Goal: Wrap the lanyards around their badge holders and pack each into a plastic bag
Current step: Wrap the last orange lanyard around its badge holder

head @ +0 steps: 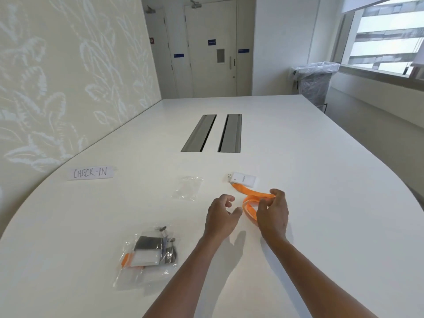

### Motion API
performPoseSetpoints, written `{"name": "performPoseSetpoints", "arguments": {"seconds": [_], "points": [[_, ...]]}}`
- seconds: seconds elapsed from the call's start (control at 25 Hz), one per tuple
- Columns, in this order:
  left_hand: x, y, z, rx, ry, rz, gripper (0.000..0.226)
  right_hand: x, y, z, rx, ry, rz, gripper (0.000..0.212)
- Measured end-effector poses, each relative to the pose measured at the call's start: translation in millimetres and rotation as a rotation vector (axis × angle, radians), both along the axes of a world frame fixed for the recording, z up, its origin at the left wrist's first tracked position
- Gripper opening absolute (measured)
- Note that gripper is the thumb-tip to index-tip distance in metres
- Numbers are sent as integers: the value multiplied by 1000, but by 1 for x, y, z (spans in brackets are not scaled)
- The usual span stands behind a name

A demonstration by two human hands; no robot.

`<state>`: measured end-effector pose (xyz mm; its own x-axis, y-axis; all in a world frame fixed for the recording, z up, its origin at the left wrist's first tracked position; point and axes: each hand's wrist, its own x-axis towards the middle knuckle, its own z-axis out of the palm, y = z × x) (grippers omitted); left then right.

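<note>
Paper sign (90,173) reading CHECK-IN lies far left on the white table (321,180). Nearer me I see a filled plastic bag (146,258) lying flat; through it show a white badge holder, a dark wrapped strap, a bit of orange strap and metal clips. Further back, towards the middle, an empty plastic bag (188,188) lies flat with nothing in it. My left hand (221,218) hovers just beside the orange lanyard (251,203), fingers loosely curled and grasping nothing. My right hand (273,213) pinches the lanyard's loop, fingers curled around the strap. The strap runs back to a white badge holder (244,180) lying flat on the table, clipped at its left end, outside any bag.
</note>
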<state>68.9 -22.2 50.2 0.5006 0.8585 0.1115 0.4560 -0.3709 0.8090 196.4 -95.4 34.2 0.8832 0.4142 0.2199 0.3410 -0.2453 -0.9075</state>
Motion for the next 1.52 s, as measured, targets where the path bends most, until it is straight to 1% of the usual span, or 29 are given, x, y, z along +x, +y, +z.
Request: {"name": "performPoseSetpoints", "arguments": {"seconds": [0.12,0.2,0.36,0.52,0.64,0.72,0.84,0.96,1.08,1.28,1.36,1.44,1.52], "points": [[22,-11,-24,-30,-28,-48,52,22,-10,-15,-68,15,-26,45],[33,-11,-34,4,-41,-12,54,34,-8,-20,-93,-19,2,47],[47,6,-32,8,-49,64,46,51,6,-18,-147,-19,15,51],[56,21,-32,16,-52,105,40,61,18,-19,-304,-79,55,58],[59,25,-33,41,-45,113,34,62,22,-23,-391,-175,74,48],[58,24,-33,43,-56,113,25,62,21,-23,-401,-203,89,41],[56,22,-32,36,-80,122,21,63,16,-20,-362,-157,129,31],[52,19,-28,9,-80,123,19,63,9,-15,-294,-52,205,18],[45,16,-23,-81,-98,133,26,64,7,-1,-208,15,321,17],[39,13,-13,-149,-62,115,25,61,9,57,-92,-60,429,20],[33,10,-11,-161,-51,130,28,58,12,85,-27,-36,480,22],[27,7,-11,-151,-43,132,34,54,13,112,38,-35,553,22],[22,2,-12,-123,-30,63,48,49,15,135,71,-115,611,23]]}}
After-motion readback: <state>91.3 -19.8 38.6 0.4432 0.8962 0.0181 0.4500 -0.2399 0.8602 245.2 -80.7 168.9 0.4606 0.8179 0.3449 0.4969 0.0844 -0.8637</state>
